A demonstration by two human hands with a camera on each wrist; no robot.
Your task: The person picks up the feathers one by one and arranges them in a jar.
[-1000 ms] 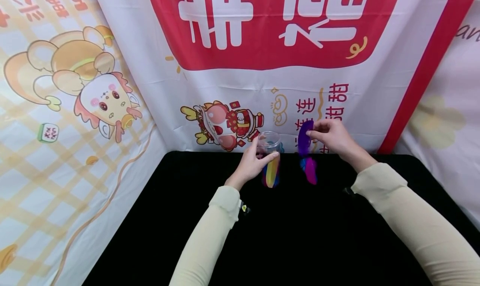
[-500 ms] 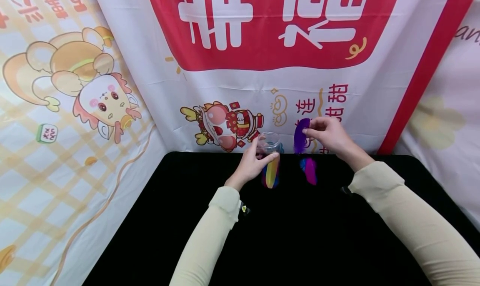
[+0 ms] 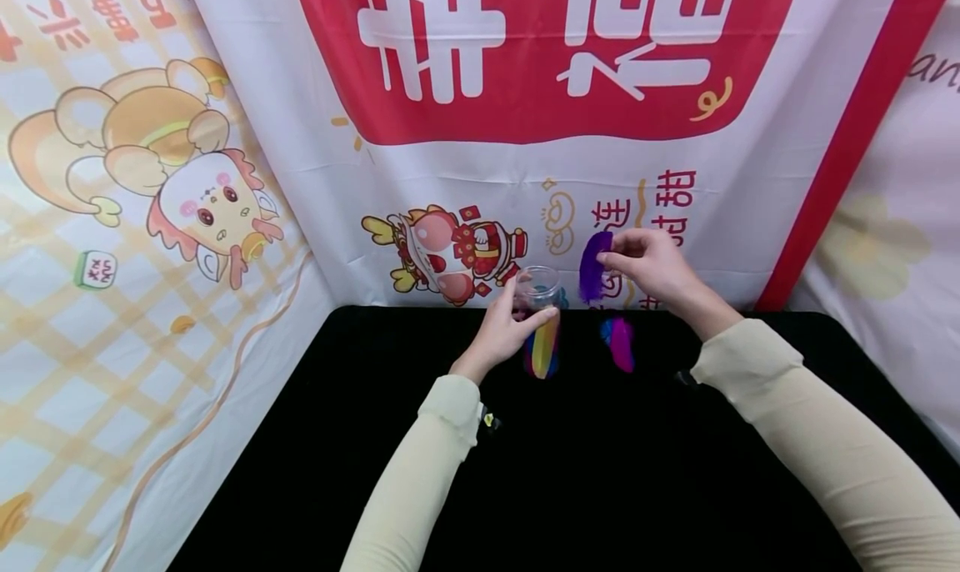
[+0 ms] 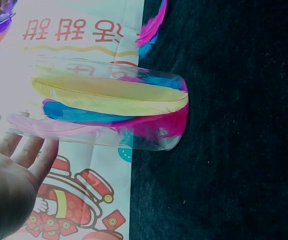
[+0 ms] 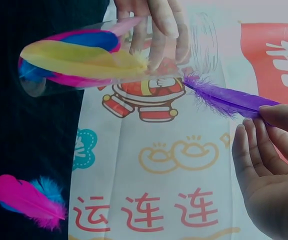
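My left hand [image 3: 504,325] grips a clear open-topped jar [image 3: 542,287] near its upper part, fingers wrapped round the wall. Inside the jar stand several feathers: a yellow feather [image 4: 114,96], a blue feather [image 4: 79,112] and pink ones along the wall. To the right, my right hand [image 3: 651,263] pinches a purple feather [image 3: 595,265] between thumb and fingers. In the right wrist view the feather's fluffy end points toward the jar. On the black tabletop below that hand lie a magenta feather [image 5: 21,197] and a blue feather [image 5: 48,187], overlapping.
The black tabletop [image 3: 525,472] extends toward me from under the jar. Close behind its far edge hangs a white and red printed cloth [image 3: 540,159]. Another printed cloth [image 3: 142,305] hangs along the left side.
My right hand has moved left with the purple feather, bringing it closer to the jar and slightly higher. My left hand and the jar stay in place.
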